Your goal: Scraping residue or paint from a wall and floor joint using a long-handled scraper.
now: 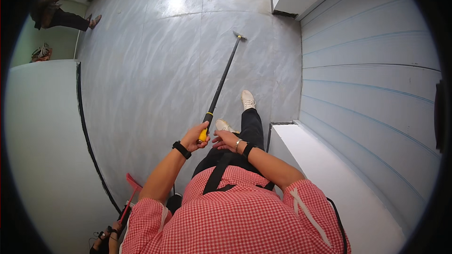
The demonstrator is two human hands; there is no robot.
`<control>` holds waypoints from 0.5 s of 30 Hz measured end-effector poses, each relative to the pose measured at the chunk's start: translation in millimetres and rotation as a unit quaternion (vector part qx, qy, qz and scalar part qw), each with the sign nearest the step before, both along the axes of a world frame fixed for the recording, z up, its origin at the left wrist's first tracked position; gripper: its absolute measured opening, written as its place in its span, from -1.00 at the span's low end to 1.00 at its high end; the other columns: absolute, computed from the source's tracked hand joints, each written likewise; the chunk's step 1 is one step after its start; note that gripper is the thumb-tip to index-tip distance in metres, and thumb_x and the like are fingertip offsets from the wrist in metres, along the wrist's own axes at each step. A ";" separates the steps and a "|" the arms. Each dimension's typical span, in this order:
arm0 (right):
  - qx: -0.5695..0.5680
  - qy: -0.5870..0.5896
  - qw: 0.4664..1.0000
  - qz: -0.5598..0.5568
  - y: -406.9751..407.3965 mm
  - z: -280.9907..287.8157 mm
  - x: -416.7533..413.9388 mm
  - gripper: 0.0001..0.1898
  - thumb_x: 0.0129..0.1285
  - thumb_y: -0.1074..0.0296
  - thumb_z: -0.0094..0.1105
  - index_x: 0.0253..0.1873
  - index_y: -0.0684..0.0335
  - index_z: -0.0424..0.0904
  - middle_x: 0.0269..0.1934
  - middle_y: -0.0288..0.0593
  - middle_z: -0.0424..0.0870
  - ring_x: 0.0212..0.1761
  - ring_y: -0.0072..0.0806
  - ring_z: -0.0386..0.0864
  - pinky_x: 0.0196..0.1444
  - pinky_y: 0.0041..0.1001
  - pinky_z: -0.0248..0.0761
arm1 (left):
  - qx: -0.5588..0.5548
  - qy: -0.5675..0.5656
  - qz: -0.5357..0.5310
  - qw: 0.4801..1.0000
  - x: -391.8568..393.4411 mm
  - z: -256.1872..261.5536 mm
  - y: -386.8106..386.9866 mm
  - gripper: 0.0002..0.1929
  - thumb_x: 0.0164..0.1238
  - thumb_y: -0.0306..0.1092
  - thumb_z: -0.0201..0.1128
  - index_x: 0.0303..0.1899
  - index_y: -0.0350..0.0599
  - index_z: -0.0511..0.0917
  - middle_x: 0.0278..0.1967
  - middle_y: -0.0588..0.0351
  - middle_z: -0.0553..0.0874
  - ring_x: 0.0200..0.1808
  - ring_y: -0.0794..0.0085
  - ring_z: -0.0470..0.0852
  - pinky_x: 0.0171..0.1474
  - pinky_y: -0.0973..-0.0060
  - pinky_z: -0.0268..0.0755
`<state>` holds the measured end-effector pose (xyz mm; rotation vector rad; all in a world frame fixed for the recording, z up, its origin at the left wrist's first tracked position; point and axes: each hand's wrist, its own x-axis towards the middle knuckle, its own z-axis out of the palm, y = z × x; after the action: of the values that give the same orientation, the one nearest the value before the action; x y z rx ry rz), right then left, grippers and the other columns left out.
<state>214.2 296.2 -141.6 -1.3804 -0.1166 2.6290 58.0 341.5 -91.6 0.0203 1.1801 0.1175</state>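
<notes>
My left hand (196,136) is closed around the yellow and black grip (203,133) of a long-handled floor scraper. Its dark pole (225,74) slants forward and to the right. At the far end the scraper's head (239,36) meets the grey floor (159,88). Just right of the grip is my right hand (224,140), holding nothing, its fingers loosely apart. Below the hands, my light shoes (248,98) are on the floor, one ahead of the other.
A white ledge (317,169) and a panelled wall (363,88) run along my right. To the left is a pale partition (42,123). One person (67,17) stands at the far left; another person's arm (113,236) holds a pink broom (132,185) at lower left.
</notes>
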 end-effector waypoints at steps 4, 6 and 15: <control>0.008 0.076 0.997 0.010 7.8 7.1 -31.3 -0.44 0.09 -0.07 -0.21 0.04 0.28 0.07 -0.15 0.03 0.37 -0.29 -0.33 0.46 -0.37 -0.50 0.34 | -0.033 0.022 -0.002 0.999 -36.5 28.9 -52.7 -0.65 0.11 0.01 -0.05 -0.50 -0.11 0.30 -0.75 0.13 0.41 -0.87 0.55 0.27 -0.84 0.74 0.02; -0.007 0.077 0.996 0.053 3.1 7.6 -47.0 -0.43 0.11 -0.02 -0.20 0.03 0.39 0.09 -0.10 0.09 0.33 -0.23 -0.28 0.45 -0.35 -0.47 0.38 | -0.071 0.026 -0.008 0.997 -60.0 51.9 -85.8 -0.67 0.12 -0.02 -0.05 -0.45 -0.13 0.33 -0.69 0.14 0.46 -0.81 0.53 0.34 -0.79 0.71 0.11; -0.034 0.072 0.988 0.131 -20.7 -6.8 -61.8 -0.52 0.10 0.16 -0.12 -0.02 0.47 0.19 -0.09 0.09 0.36 -0.24 -0.24 0.48 -0.40 -0.46 0.44 | -0.105 0.080 -0.047 0.990 -67.4 116.2 -127.4 -0.71 0.15 -0.07 -0.09 -0.37 -0.12 0.32 -0.62 0.23 0.50 -0.76 0.59 0.41 -0.82 0.74 0.09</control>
<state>152.4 275.5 -148.4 -1.2673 -0.2048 2.9635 -9.4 214.1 24.6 -0.1015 1.3445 -0.0932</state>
